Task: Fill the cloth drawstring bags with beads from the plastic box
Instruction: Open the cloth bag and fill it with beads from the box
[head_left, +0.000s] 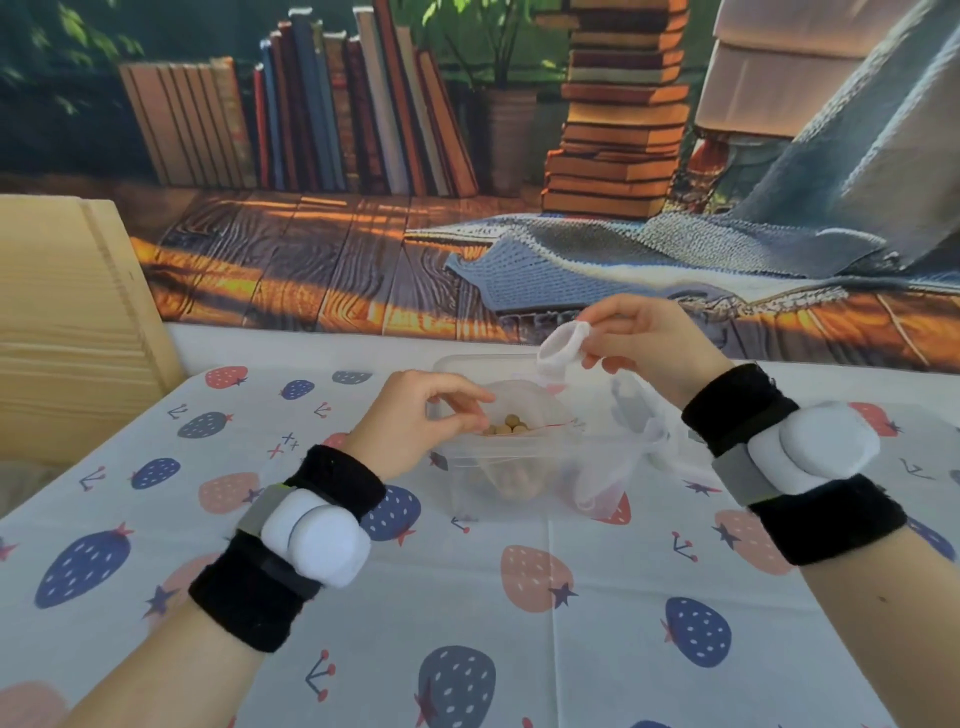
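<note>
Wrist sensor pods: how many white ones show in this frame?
2. One white pod sits on the left wrist's black band, the other white pod on the right wrist's band; none appear elsewhere.

Box (519, 467) stands on the desk (467, 597) at centre. A bag (524, 415) sits in the box, beads (506, 426) inside it. Left hand (415, 421) at 9 o'clock of the box, fingers (467, 400) at the bag's rim. Right hand (644, 343) at 1 o'clock, above the box. Wooden board (67, 322) at 10 o'clock, backdrop (467, 156) behind the desk.
</note>
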